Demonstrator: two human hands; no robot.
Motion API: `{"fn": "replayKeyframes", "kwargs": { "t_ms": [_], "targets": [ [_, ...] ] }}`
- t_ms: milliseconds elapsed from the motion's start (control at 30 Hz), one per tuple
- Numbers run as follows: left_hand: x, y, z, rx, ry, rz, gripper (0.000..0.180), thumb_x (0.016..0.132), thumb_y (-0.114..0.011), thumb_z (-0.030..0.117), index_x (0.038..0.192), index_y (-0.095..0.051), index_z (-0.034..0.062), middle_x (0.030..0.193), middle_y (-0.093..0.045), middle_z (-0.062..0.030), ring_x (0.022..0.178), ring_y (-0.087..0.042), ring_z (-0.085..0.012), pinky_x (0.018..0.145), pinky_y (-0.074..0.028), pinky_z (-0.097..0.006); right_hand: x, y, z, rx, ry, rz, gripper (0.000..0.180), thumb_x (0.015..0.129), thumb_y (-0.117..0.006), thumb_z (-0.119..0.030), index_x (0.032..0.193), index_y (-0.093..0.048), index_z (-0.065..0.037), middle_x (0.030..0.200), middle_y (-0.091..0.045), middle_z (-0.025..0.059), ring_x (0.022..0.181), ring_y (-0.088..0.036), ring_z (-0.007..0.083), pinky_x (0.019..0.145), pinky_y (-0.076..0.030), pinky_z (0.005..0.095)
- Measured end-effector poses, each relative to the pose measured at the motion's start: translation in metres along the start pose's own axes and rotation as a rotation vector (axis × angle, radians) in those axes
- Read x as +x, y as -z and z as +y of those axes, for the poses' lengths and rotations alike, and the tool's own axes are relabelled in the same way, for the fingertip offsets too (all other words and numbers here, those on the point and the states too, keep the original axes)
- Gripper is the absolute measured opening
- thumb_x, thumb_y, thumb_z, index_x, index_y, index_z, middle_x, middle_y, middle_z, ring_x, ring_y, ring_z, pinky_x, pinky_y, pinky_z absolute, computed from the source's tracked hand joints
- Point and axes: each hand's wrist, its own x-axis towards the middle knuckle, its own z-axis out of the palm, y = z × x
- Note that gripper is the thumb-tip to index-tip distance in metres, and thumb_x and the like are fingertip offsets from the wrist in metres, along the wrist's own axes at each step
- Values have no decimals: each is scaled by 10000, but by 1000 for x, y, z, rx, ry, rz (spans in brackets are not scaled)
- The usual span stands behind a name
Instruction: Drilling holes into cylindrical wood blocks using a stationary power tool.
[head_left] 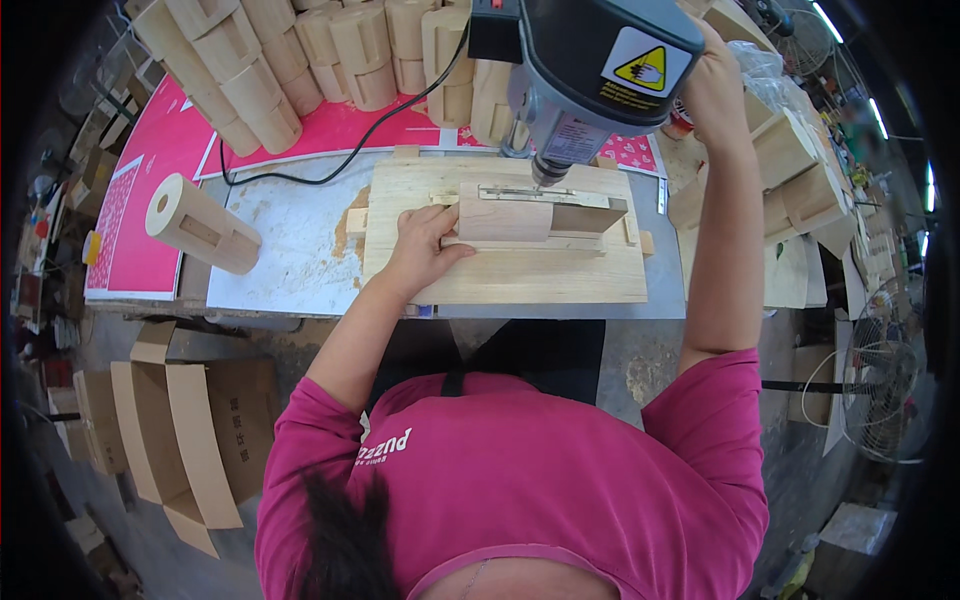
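Observation:
A pale wooden cylinder (503, 222) lies on its side in a jig on a flat wooden board (500, 285). My left hand (425, 245) grips its left end, fingers over the top and thumb along the near side. Just above the cylinder is the chuck (552, 168) of a bench drill press (600, 70); whether the bit touches the wood I cannot tell. A metal strip (520, 193) runs along the jig's far side. My right hand (712, 95) is raised and curled at the right side of the drill head, which hides its fingertips and whatever they grip.
One slotted cylinder (203, 222) stands on the bench at the left. Many more are stacked along the back (360, 60) and at the right (800, 195). A black cable (370, 145) loops across the bench. An open cardboard box (190, 430) is on the floor at the left, a fan (880, 370) at the right.

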Motion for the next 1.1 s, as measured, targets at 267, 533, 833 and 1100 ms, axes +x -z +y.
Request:
{"fn": "replayKeyframes", "kwargs": {
  "t_ms": [267, 533, 833, 1100],
  "targets": [
    [-1, 3, 1, -34, 33, -10, 435, 631, -734, 193, 1028, -583, 100, 741, -517, -24, 724, -495, -205, 760, -316, -343, -74, -11, -82, -650, 19, 196, 162, 862, -516, -124, 744, -568, -25, 618, -504, 127, 588, -496, 304, 508, -389, 283],
    [0, 0, -6, 1, 35, -63, 591, 632, -735, 224, 1175, -525, 117, 768, -518, -10, 768, -528, -185, 777, -294, -342, -156, -57, -41, -219, 31, 298, 133, 832, -524, -24, 924, -610, 21, 618, -495, 107, 535, -481, 205, 510, -387, 286],
    [1, 2, -3, 20, 34, -30, 566, 633, -734, 237, 1150, -539, 114, 765, -527, -16, 771, -529, -192, 776, -300, -345, -169, -65, -10, -180, 96, 282, 99, 807, -540, -12, 879, -604, 9, 632, -501, 88, 571, -488, 194, 525, -379, 281],
    [8, -16, 13, 98, -7, 20, 574, 607, -742, 267, 1129, -558, 114, 745, -539, 5, 758, -541, -158, 716, -290, -338, -18, -12, -42, -301, -61, 273, 275, 863, -497, -215, 772, -581, 31, 633, -543, 107, 625, -515, 148, 583, -403, 286]
  ]
}}
